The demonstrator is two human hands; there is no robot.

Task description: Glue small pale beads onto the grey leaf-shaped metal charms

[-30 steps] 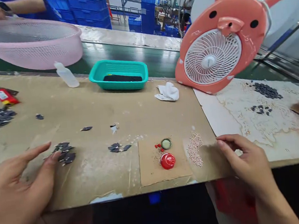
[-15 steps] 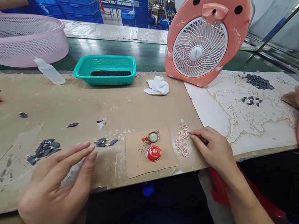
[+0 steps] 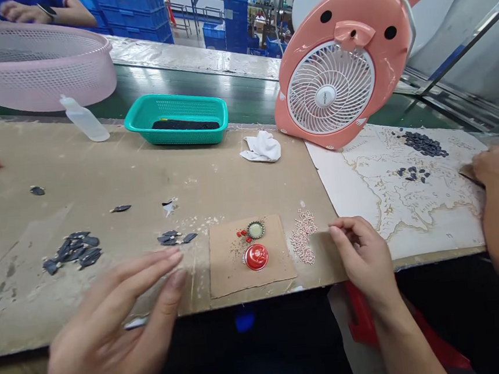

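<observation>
Left hand (image 3: 118, 332): fingers spread open, gripping nothing, near the dark flakes (image 3: 169, 238) on the desk (image 3: 231, 183).
Right hand (image 3: 362, 255): fingers loosely curled, cannot tell whether they hold anything; just beside the pale beads (image 3: 302, 239).
Between hands: cardboard square (image 3: 229, 276) bearing a red cap (image 3: 256, 257).

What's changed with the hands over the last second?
The left hand moved right, away from the dark flakes, toward the cardboard square, open and holding nothing visible. The right hand drew back from the pink beads, fingers curled. The red domed cap stayed where it was.
</observation>
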